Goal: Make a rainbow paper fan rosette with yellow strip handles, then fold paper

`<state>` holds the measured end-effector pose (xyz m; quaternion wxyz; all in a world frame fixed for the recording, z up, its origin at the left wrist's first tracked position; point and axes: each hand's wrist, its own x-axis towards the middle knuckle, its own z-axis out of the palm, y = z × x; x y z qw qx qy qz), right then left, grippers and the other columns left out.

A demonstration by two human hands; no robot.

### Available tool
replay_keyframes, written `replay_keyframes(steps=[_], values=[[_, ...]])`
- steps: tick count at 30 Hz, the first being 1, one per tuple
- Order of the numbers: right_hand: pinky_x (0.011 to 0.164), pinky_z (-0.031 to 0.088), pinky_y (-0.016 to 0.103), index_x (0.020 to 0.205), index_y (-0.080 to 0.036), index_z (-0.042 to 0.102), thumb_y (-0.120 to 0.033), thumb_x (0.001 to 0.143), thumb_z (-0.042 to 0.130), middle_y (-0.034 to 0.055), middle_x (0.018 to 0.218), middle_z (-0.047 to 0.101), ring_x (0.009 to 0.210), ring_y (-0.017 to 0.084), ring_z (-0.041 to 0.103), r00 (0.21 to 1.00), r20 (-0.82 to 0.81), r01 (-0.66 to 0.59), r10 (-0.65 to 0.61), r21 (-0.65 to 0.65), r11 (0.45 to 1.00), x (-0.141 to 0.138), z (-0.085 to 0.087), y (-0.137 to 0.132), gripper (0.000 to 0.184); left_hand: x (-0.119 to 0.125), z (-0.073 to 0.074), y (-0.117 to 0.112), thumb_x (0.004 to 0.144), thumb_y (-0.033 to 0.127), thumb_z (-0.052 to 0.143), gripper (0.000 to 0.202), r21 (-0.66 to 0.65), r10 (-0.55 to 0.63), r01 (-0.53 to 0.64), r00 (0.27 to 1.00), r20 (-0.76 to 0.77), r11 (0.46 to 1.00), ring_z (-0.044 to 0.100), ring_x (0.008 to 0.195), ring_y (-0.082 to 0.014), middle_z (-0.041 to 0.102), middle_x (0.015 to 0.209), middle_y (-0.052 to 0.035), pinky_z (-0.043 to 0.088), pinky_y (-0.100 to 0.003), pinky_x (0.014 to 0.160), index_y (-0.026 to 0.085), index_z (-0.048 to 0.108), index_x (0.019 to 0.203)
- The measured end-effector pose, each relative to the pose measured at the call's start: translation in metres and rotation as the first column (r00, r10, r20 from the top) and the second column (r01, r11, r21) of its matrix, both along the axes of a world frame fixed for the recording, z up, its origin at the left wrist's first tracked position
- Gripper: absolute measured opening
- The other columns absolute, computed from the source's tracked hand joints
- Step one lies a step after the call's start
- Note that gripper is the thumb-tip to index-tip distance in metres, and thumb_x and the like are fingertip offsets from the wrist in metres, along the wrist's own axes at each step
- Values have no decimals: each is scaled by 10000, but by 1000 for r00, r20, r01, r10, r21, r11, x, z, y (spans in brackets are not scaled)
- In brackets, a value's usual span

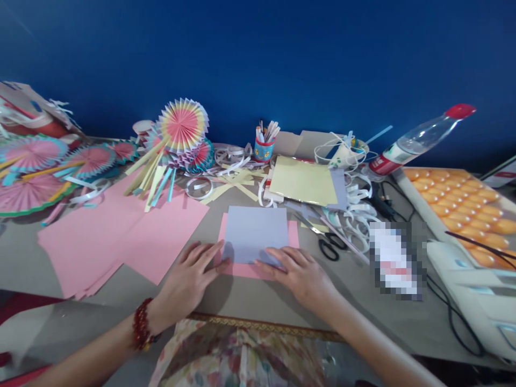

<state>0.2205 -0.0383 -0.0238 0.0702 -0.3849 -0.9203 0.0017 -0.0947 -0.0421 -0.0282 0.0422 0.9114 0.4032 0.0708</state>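
A lavender sheet of paper (256, 231) lies on top of a pink sheet (242, 270) in front of me, with pink showing along the near edge and both sides. My left hand (193, 274) rests at the near left corner, its fingers stretched out and touching the papers. On the near right corner lies my right hand (296, 274), fingers spread over the lavender sheet. Neither hand grips anything. Scissors with black handles (331, 243) lie just beyond my right hand. Left of my left hand several loose pink sheets (121, 236) overlap.
Pleated paper rosettes (183, 126) with paper strips stand at the back left. Behind the sheets are a pen cup (264, 149) and a yellow paper stack (304, 180). A plastic bottle (415, 142), curled white strips (357, 212) and an orange-patterned box (463, 201) occupy the right.
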Motion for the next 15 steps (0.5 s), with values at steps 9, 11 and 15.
replay_keyframes(steps=[9, 11, 15], values=[[841, 485, 369, 1327, -420, 540, -71, 850, 637, -31, 1404, 577, 1054, 229, 590, 993, 115, -14, 16, -18, 1000, -25, 12, 6, 599, -2, -3, 0, 851, 31, 467, 596, 17, -1, 0, 1000, 12, 1000, 440, 1286, -300, 382, 1531, -114, 354, -547, 1082, 315, 544, 1370], [832, 492, 380, 1312, -406, 557, -77, 846, 645, -25, 1415, 569, 1054, 240, 593, 992, 126, -9, 12, -20, 1000, -26, 12, 6, 578, -3, -3, 0, 843, 29, 477, 616, 14, -4, 4, 1000, -2, 1000, 427, 1301, -305, 374, 1531, -118, 351, -551, 1083, 319, 525, 1385], [837, 499, 418, 1286, -386, 585, -58, 846, 625, 0, 1432, 554, 1074, 267, 598, 994, 107, 16, -13, -27, 1000, -18, 12, 3, 550, -4, -4, 0, 833, 9, 467, 659, 3, -11, 11, 1000, -27, 1000, 426, 1311, -304, 356, 1539, -123, 342, -555, 1092, 328, 495, 1409]])
